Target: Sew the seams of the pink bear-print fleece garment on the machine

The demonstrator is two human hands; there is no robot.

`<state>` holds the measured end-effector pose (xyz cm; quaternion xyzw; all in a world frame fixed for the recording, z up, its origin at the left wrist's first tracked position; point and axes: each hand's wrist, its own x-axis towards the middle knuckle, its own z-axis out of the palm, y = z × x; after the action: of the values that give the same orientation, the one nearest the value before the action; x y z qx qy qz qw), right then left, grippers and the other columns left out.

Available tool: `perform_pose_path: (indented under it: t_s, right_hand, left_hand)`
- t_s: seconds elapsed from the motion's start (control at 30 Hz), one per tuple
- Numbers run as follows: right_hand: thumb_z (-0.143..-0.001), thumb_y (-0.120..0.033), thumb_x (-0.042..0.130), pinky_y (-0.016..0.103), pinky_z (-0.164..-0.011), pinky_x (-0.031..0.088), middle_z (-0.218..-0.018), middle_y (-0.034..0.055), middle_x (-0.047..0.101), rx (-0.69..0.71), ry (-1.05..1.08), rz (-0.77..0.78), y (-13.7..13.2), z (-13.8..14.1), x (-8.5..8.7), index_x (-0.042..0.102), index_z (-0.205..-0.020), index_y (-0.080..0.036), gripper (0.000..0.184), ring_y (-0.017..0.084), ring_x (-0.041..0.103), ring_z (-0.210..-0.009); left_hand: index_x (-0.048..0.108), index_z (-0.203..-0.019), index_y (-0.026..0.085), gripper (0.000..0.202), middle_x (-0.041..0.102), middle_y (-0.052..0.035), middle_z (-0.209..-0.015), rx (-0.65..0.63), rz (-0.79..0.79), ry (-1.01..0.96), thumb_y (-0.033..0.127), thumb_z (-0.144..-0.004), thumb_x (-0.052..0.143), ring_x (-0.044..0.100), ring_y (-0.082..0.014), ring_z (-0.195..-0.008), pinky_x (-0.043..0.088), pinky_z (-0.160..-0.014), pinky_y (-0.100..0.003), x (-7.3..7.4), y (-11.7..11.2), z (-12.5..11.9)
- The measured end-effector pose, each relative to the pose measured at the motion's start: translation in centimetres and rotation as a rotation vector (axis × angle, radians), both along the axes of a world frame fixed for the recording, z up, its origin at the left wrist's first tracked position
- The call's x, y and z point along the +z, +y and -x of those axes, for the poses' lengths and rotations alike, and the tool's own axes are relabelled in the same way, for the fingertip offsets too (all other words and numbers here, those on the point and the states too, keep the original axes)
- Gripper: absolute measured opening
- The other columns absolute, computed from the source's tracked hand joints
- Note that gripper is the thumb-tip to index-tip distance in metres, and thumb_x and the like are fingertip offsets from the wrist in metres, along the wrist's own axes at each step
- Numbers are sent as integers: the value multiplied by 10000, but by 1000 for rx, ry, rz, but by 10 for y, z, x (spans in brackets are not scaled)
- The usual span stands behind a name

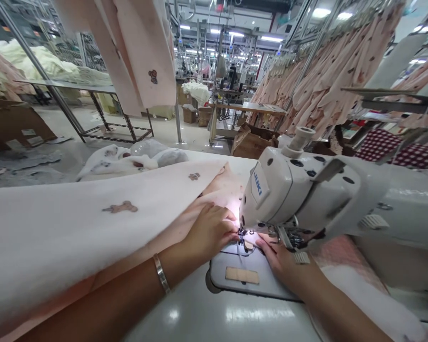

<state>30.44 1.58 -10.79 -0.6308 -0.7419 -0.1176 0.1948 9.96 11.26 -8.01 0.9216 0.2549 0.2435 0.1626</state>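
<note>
A white sewing machine (288, 190) stands on the table, its lit needle area between my two hands. My left hand (212, 225) has its fingers bent together on the pale pink fleece fabric (128, 216), just left of the presser foot (241, 236). That fabric is printed with small brown figures and spreads over the left of the table and my forearm. On the right of the foot, my right hand (280, 259) pinches the fabric's edge under the machine head, thumb and forefinger close together. Some of its fingers are hidden behind the machine.
A bundle of printed white cloth (119, 159) lies at the table's far edge. Pink fabric pieces (150, 57) hang ahead, and a row of pink garments (317, 90) hangs at right. An open cardboard box (253, 141) stands beyond the machine. A beige patch (241, 275) sits on the machine bed.
</note>
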Motion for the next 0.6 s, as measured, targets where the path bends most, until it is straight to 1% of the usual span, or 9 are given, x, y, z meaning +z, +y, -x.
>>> perform_pose_path:
  t_s: [0.07,0.2,0.27,0.33,0.4,0.47,0.53,0.6]
  right_hand:
    - [-810,-199,465,417,-738,454,-729,62,645,3,-5,-4,-1,0,5,652,-752,-222,197,268,593,-795]
    - [-787,-143,459,373,-669,483,-776,46,669,34,-21,-2,-6,0,16,649,-746,-249,222,251,609,-786]
    - [-798,-162,468,372,-667,489,-804,46,676,48,-30,-2,-7,-1,16,647,-736,-253,210,249,615,-785]
    - [-821,-204,475,379,-670,494,-830,48,679,48,-37,-4,-5,-1,11,649,-749,-253,195,250,621,-785]
    - [-846,-248,474,385,-675,501,-836,47,680,36,-44,-6,-2,-1,6,654,-827,-258,181,248,627,-787]
    - [-870,-282,459,387,-686,511,-852,46,681,34,-59,1,1,1,5,643,-938,-263,198,242,633,-803]
    - [-893,-300,422,372,-666,523,-902,60,681,56,-85,21,-1,2,11,619,-1030,-253,244,232,637,-816]
    - [-902,-300,387,342,-613,534,-986,75,673,124,-122,53,-10,6,25,593,-1095,-230,291,224,642,-827]
  left_hand:
    - [629,-681,193,179,589,14,-845,-17,9,-28,318,-809,644,516,-141,-839,331,-828,-322,0,1,1]
    - [623,-677,192,198,613,21,-869,-24,8,-66,341,-806,644,525,-141,-865,339,-821,-311,-1,1,2]
    - [621,-680,192,199,616,23,-870,-21,8,-74,344,-806,643,527,-138,-863,343,-815,-304,-3,1,2]
    - [619,-684,193,186,616,27,-867,-23,12,-73,334,-802,650,528,-137,-865,346,-814,-299,-4,3,1]
    - [622,-704,195,166,613,25,-877,-28,16,-65,328,-797,656,527,-140,-866,353,-814,-297,-4,4,1]
    - [629,-743,194,143,610,14,-901,-32,18,-49,321,-804,648,524,-149,-868,364,-810,-302,-3,3,2]
    - [636,-783,191,111,610,-2,-925,-35,19,-35,292,-827,620,523,-159,-867,375,-806,-311,0,-4,7]
    - [642,-815,199,79,612,-12,-934,-65,19,-14,258,-842,597,525,-168,-867,386,-791,-314,5,-18,18]
